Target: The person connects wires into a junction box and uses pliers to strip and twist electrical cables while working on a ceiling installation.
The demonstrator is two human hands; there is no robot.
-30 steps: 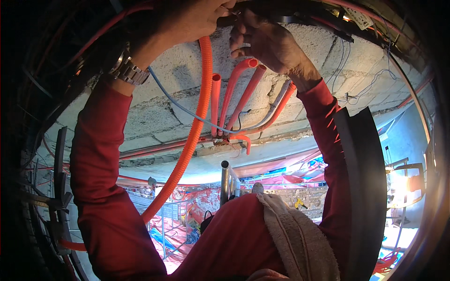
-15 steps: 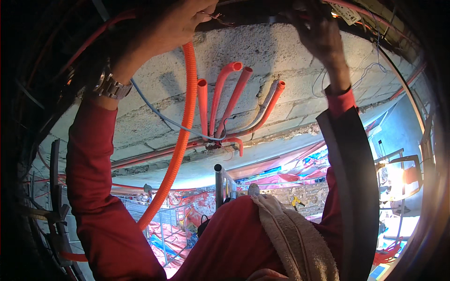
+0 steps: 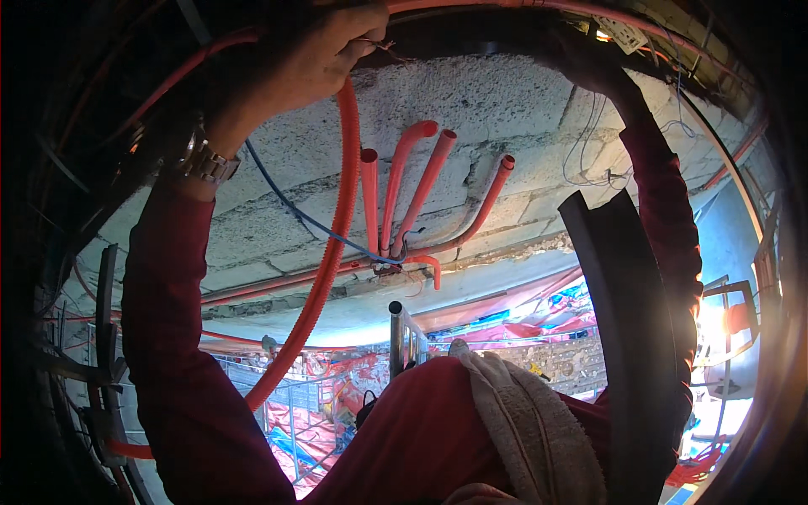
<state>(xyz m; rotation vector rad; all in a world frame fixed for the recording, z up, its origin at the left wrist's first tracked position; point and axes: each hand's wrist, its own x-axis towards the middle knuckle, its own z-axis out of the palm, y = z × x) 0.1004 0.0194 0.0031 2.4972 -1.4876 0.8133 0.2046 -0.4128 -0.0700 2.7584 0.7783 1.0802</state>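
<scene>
My left hand (image 3: 324,61) is raised to the dark overhead, its fingers pinched on thin wires (image 3: 385,49) whose ends stick out past the fingertips. Just below it hangs an orange corrugated conduit (image 3: 324,282), bending down beside my left forearm; its upper end is hidden at the hand. A thin blue-grey cable (image 3: 296,210) runs from near my left wrist towards the wall pipes. My right hand (image 3: 593,69) reaches up near the top right, under the overhead. Deep shadow hides its fingers, so I cannot tell whether it grips anything.
Several open-ended red pipes (image 3: 429,181) rise along the block wall (image 3: 522,109). A dark metal channel (image 3: 627,295) stands before my right arm. A metal ladder rail (image 3: 396,337) is ahead; a bright work lamp (image 3: 734,318) shines at right. A towel (image 3: 530,421) lies over my leg.
My right hand and forearm have moved right, and the forearm now shows to the right of the dark channel. The left hand stays up with the wires. The view has shifted slightly.
</scene>
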